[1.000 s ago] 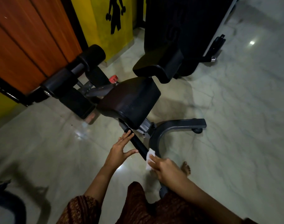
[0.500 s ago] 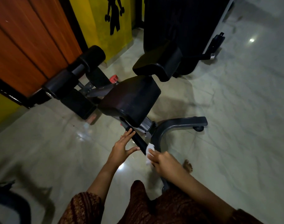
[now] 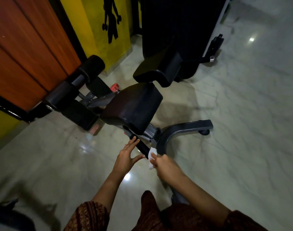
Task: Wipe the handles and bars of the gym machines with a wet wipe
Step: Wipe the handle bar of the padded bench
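Right hand: wet wipe pinched in curled fingers, pressed against near end of black handle. Left hand: fingers straight, thumb spread, laid along handle's left side as steadying.

Advised: wipe to be wrapped round grip and drawn full length toward seat pad, underside included. Steadying hand to be shifted clear of stroke.

Wipe: white, crumpled. Handle: dark, matte, slanted, projecting from under seat pad, beside curved base leg.
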`<state>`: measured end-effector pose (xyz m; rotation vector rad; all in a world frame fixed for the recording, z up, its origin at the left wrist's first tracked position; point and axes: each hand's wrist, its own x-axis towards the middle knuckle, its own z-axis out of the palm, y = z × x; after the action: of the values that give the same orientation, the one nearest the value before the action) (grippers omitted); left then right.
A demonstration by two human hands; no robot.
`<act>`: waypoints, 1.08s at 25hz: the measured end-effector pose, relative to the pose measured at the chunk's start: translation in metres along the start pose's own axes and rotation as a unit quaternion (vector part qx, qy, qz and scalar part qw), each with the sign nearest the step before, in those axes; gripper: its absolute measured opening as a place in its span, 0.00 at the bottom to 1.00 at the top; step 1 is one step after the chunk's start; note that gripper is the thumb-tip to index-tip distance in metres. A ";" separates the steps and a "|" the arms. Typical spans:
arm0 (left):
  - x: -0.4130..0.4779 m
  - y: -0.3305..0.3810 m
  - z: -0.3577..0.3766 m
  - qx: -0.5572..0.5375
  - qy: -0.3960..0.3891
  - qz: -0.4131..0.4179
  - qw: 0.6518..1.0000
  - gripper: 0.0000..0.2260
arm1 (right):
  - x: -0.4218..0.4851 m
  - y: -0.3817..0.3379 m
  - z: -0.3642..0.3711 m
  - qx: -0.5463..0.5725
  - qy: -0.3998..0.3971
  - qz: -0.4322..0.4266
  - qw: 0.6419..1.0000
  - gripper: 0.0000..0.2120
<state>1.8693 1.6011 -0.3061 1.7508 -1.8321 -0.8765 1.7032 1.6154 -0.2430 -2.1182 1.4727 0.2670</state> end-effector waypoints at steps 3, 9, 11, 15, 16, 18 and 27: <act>-0.001 -0.002 -0.001 0.005 -0.011 -0.005 1.000 0.31 | -0.013 0.007 -0.001 0.022 0.028 0.015 0.999 0.12; 0.000 0.011 -0.013 0.132 -0.055 0.044 0.989 0.26 | -0.006 -0.003 0.000 0.094 0.062 0.058 0.992 0.11; 0.004 0.020 -0.026 0.186 -0.060 0.157 0.968 0.21 | -0.018 0.002 0.004 0.115 0.067 0.091 0.987 0.07; 0.058 0.028 -0.054 0.269 -0.032 0.413 0.870 0.18 | -0.015 0.002 0.000 0.224 0.176 0.126 0.950 0.11; 0.080 0.034 -0.065 0.299 -0.035 0.447 0.843 0.18 | -0.003 -0.003 -0.001 0.220 0.217 0.134 0.941 0.14; 0.121 0.043 -0.088 0.362 -0.087 0.477 0.796 0.18 | 0.028 -0.024 -0.004 0.236 0.252 0.127 0.930 0.15; 0.179 0.010 -0.093 0.263 -0.208 0.603 0.724 0.21 | 0.033 -0.080 0.054 0.154 0.327 0.287 0.887 0.21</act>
<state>1.9130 1.4113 -0.2526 0.1599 -3.0309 -0.1519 1.7963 1.6382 -0.2773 -1.5228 2.3347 -0.5047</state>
